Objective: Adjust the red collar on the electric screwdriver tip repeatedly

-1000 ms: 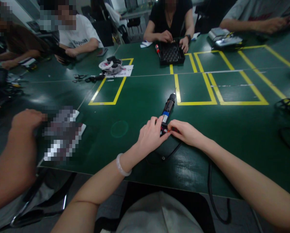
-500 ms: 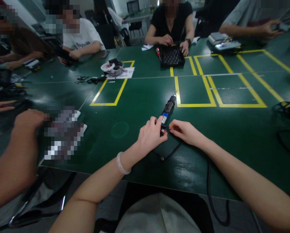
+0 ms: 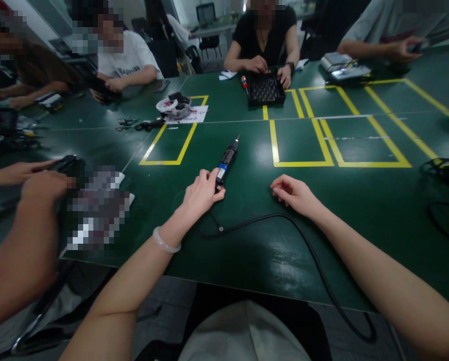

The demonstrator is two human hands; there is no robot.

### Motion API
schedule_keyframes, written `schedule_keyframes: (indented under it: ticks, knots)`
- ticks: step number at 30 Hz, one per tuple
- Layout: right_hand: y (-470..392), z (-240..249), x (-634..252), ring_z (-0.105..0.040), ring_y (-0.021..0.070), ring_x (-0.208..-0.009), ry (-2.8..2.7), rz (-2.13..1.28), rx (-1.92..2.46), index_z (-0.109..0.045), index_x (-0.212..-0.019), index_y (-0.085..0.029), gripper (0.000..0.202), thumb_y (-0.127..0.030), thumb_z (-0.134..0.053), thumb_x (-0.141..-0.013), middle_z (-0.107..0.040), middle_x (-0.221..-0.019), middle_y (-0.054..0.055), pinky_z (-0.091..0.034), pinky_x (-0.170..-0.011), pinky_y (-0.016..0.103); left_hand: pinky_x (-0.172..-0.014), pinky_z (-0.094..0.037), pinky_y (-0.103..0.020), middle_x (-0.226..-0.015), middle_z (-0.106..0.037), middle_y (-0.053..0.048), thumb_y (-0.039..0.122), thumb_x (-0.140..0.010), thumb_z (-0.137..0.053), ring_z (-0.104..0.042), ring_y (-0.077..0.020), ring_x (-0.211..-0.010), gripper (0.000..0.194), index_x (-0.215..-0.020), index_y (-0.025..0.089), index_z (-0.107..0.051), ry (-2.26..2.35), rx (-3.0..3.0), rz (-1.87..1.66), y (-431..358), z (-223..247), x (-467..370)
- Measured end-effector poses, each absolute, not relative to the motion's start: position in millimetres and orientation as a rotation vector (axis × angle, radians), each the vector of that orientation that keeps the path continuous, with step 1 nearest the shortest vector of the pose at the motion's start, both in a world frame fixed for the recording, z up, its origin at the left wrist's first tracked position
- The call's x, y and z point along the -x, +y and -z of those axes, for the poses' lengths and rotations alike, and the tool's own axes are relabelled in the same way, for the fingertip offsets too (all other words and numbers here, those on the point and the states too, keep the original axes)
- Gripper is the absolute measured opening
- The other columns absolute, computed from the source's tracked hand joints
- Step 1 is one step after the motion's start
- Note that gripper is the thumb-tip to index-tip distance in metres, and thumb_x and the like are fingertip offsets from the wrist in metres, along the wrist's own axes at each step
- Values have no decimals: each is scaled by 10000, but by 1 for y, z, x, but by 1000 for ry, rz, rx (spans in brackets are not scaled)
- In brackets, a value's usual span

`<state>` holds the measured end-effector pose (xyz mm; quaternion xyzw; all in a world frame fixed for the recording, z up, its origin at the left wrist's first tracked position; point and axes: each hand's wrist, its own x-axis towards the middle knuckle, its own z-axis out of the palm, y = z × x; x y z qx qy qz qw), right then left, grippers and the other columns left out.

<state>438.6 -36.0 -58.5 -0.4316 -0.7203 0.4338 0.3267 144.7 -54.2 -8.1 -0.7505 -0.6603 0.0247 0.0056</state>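
Observation:
An electric screwdriver [image 3: 227, 159] with a black and blue body lies at a slant on the green table, its thin bit pointing away from me and slightly right. My left hand [image 3: 201, 191] is closed round its rear end, which the fingers partly cover. From there a black cable [image 3: 269, 216] with a small ring on it curves right and drops over the table's near edge. To the right, apart from the screwdriver, my right hand [image 3: 292, 194] rests with fingers curled in toward the thumb; nothing shows between them.
Yellow tape outlines [image 3: 303, 164] mark the table [image 3: 247, 260]. A white roll [image 3: 168, 104] lies on paper. Across the table, a person handles a black tray [image 3: 266, 90] beside a red screwdriver [image 3: 244, 82]. A co-worker's hands [image 3: 45, 180] are at left; coiled cables [image 3: 446, 173] lie at right.
My left hand has moved left with the electric screwdriver, drawing the cable out across the table. My right hand has shifted slightly right and away from me, so the hands are farther apart.

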Motion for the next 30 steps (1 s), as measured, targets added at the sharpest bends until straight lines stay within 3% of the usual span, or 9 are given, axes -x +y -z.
schedule_keyframes:
  ticks: [7, 16, 24, 30]
  knots:
    - [-36, 59, -438, -570, 131, -609, -1847, -1191, 1137, -602, -972, -168, 171, -323, -575, -904, -610, -761, 21, -435, -512, 249, -878, -537, -460, -1294, -492, -175, 518, -931, -489, -613, -346, -1100, 631, -1475, 213, -392, -2293, 2125, -72, -14, 11, -77]
    - [-36, 59, -437, -570, 132, -605, -1812, -1236, 1154, -602, -944, -172, 176, -339, -572, -898, -627, -771, 32, -426, -502, 244, -923, -496, -531, -1391, -454, -223, 544, -912, -436, -577, -415, -1174, 675, -1497, 211, -392, -2472, 1905, -66, 30, 18, -4]
    - [-37, 56, -435, -579, 132, -604, -1826, -1239, 1149, -611, -922, -170, 180, -344, -579, -890, -647, -764, 39, -433, -506, 239, -914, -485, -541, -1384, -456, -260, 491, -940, -363, -521, -436, -1218, 664, -1516, 161, -335, -2390, 1846, -17, 27, 27, 2]
    - [-37, 56, -435, -581, 133, -610, -1846, -1227, 1162, -617, -923, -169, 190, -353, -579, -899, -649, -764, 40, -432, -500, 235, -935, -477, -526, -1395, -446, -267, 557, -917, -432, -492, -438, -1245, 772, -1535, 121, -280, -2349, 1885, -18, 23, 29, 1]
